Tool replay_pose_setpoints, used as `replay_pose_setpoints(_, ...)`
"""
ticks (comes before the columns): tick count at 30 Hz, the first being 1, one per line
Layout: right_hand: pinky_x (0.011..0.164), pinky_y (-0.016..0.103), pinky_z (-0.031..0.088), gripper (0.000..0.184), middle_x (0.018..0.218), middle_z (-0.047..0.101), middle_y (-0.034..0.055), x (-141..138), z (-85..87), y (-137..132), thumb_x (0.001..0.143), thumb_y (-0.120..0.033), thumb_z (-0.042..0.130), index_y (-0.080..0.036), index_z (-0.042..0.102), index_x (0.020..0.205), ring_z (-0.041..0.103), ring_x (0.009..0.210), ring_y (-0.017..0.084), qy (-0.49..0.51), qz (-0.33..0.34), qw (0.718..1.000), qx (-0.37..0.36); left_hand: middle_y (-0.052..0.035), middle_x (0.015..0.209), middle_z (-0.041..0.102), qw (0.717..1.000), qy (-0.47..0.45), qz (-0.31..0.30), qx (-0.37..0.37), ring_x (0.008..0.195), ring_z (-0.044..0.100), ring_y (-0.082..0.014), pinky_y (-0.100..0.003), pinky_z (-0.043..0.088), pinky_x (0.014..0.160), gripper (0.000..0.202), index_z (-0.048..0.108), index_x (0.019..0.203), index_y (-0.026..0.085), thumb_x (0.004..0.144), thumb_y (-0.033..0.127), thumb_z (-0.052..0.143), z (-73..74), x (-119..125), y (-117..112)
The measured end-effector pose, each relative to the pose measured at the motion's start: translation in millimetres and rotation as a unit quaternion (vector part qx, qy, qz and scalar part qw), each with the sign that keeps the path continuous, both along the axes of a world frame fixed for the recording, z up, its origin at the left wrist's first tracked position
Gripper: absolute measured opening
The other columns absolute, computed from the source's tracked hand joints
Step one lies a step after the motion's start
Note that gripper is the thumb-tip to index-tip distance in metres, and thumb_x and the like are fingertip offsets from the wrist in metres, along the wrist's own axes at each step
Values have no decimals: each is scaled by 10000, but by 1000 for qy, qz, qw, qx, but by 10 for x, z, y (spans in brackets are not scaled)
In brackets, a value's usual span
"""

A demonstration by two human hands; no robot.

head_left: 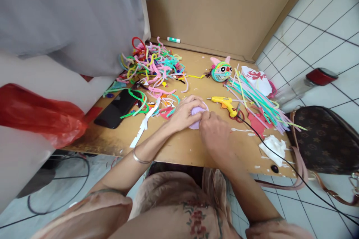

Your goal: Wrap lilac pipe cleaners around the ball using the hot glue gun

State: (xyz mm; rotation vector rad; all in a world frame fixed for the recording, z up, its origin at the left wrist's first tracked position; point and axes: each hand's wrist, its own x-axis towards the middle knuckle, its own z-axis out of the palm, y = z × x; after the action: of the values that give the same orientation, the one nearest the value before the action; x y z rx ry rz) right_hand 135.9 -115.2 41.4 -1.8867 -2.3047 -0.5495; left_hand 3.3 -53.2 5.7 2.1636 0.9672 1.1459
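A round lilac disc (196, 110), perhaps a coiled pipe cleaner, lies flat on the table under both hands. My left hand (187, 114) grips it from the left, fingers over its far side and thumb across its middle. Curled closed, my right hand (213, 132) touches the disc's right edge; what its fingertips hold is hidden. Just beyond that hand lies a yellow glue gun (224, 101), nozzle pointing left, with red-handled scissors (240, 115) beside it. Farther back stands a round striped animal figure (221, 71) with pink ears and googly eyes.
A tangled heap of pipe cleaners (154, 63) covers the back left, near a black phone (116, 109). Straight pipe cleaners (255, 95) lie at right. A black cord (269, 149) crosses the right side, by a brown bag (325, 140). A glue stick (174, 40) lies at the back.
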Motion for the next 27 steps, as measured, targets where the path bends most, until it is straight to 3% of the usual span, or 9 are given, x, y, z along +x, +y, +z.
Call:
replay_pose_setpoints(4, 528, 305, 245, 113, 733, 683, 92, 33, -31, 19, 889, -110, 520, -175, 584, 824, 619, 612, 194, 33, 32, 999, 14, -65, 1169, 636, 1000, -2, 5, -7, 1133, 607, -219, -418, 458, 1045, 217, 686, 1013, 211, 829, 200, 571, -15, -7, 8)
replay_pose_setpoints(11, 551, 285, 248, 173, 647, 631, 25, 132, -307, 70, 854, -149, 469, -205, 544, 708, 493, 548, 145, 188, 61, 972, 128, -54, 1158, 646, 1000, -2, 9, -15, 1116, 612, -219, -411, 470, 1023, 220, 694, 1003, 217, 811, 217, 586, 8, 5, 8)
replay_pose_setpoints(15, 573, 246, 313, 191, 609, 565, -14, 258, -289, 113, 830, -147, 481, -213, 479, 651, 473, 562, 117, 287, 126, 946, 80, -61, 1168, 634, 1000, -16, 4, -20, 1130, 608, -218, -408, 467, 1036, 208, 693, 990, 208, 805, 213, 597, 21, 0, 1)
replay_pose_setpoints(19, 591, 234, 344, 178, 622, 547, -29, 361, -247, 152, 829, -145, 492, -209, 480, 664, 480, 583, 103, 315, 188, 930, 31, -59, 1189, 621, 1000, -8, 4, -21, 1132, 607, -223, -417, 467, 1046, 208, 691, 992, 211, 805, 221, 600, 29, -5, -7)
replay_pose_setpoints(24, 591, 248, 372, 193, 598, 534, -25, 286, -335, 145, 814, -140, 464, -223, 456, 640, 476, 575, 109, 342, 154, 922, 99, -61, 1185, 630, 1000, -10, 16, -12, 1114, 611, -218, -412, 465, 1052, 200, 692, 982, 202, 802, 204, 605, 22, 1, -10)
replay_pose_setpoints(27, 599, 254, 416, 170, 612, 564, -17, 251, -381, 152, 819, -164, 471, -216, 500, 659, 512, 581, 116, 420, 121, 889, 136, -57, 1172, 637, 999, -22, 19, -15, 1121, 609, -212, -403, 469, 1050, 183, 693, 970, 206, 802, 213, 620, 6, -6, -5)
